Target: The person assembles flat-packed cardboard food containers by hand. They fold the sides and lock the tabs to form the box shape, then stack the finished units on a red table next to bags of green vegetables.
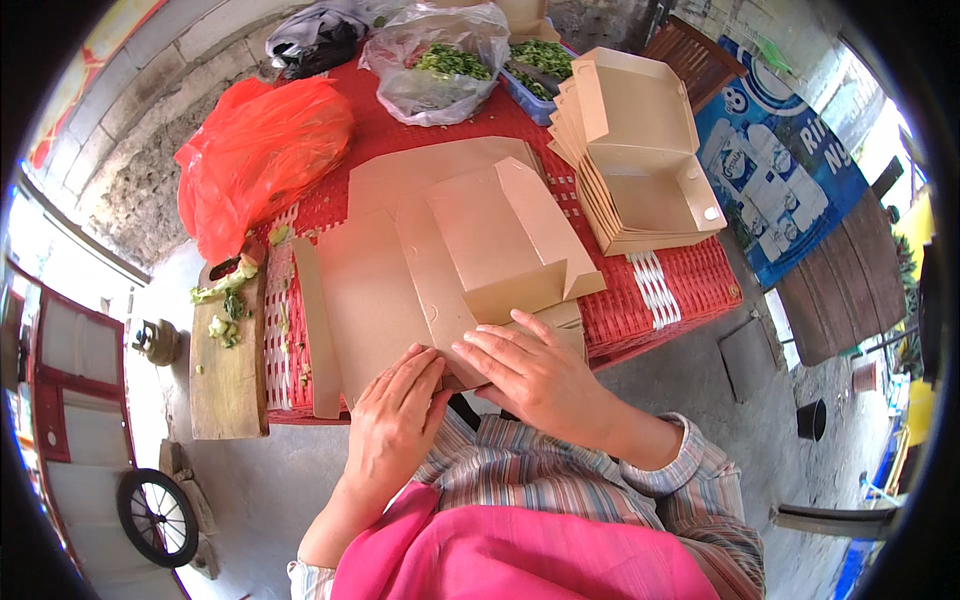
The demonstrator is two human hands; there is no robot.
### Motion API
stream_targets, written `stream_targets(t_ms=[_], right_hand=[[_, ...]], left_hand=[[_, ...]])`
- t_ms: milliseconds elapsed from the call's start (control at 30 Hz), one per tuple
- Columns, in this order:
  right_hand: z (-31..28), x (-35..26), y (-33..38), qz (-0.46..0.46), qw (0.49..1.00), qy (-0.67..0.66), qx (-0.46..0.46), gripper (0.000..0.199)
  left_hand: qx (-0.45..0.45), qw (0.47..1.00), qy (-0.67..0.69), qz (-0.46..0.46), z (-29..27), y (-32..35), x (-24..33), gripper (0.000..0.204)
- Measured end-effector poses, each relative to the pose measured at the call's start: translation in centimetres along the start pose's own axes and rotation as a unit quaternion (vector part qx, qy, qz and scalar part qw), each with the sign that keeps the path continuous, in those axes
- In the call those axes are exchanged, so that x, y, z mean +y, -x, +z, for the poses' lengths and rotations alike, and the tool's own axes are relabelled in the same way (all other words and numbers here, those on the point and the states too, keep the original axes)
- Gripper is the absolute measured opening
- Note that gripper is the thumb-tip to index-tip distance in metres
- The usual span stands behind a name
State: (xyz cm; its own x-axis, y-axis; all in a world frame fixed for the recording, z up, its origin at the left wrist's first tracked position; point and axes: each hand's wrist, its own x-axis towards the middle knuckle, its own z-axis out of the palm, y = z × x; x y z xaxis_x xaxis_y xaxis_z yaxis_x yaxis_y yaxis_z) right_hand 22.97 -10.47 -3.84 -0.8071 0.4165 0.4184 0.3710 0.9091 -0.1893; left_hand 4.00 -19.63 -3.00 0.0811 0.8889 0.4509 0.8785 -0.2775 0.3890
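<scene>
both hands work on a flat brown cardboard box blank (400, 290) lying at the near edge of a red woven table (670, 290). the left hand (393, 428) rests with fingers extended and pressed flat on the near edge of the blank; it is not clenched and grasps nothing. the right hand (535, 375) lies just beside it, fingers spread and pressing down on a folded panel at the same near edge, also without a closed grasp. a raised flap section (505, 240) of the blank stands up just beyond the right hand. a stack of formed open cardboard boxes (640, 165) sits on the far right part of the table, well apart from the hands. a wooden cutting board (228, 370) with green vegetable scraps (225, 300) lies at the left edge of the table. a red plastic bag (262, 155) sits beyond the board, and a clear plastic bag of chopped greens (440, 62) sits at the far side, beside a blue tray of greens (538, 65). the person wears a striped sleeve (690, 475) and a pink cloth (520, 555) over the lap.
</scene>
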Motion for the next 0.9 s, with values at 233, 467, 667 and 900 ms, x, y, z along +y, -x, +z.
stream_targets(t_ms=[233,467,667,900], right_hand=[[-0.3,0.8,0.4,-0.034,0.999,-0.01,-0.012,0.043],[-0.4,1.3,-2.6,0.007,0.999,-0.035,0.036,0.032],[1.1,1.2,-4.8,0.088,0.99,-0.082,0.073,0.031],[0.5,0.3,-4.5,-0.007,0.998,-0.054,-0.014,0.038]], left_hand=[[-0.027,0.999,-0.043,0.004,-2.5,0.8,-0.4,0.035],[-0.015,0.998,-0.034,-0.044,-3.6,-0.5,-1.1,0.008],[-0.04,0.992,0.011,-0.123,-3.3,-2.5,-3.2,0.007],[0.011,0.997,-0.045,-0.069,-1.5,-3.2,-4.0,0.01]])
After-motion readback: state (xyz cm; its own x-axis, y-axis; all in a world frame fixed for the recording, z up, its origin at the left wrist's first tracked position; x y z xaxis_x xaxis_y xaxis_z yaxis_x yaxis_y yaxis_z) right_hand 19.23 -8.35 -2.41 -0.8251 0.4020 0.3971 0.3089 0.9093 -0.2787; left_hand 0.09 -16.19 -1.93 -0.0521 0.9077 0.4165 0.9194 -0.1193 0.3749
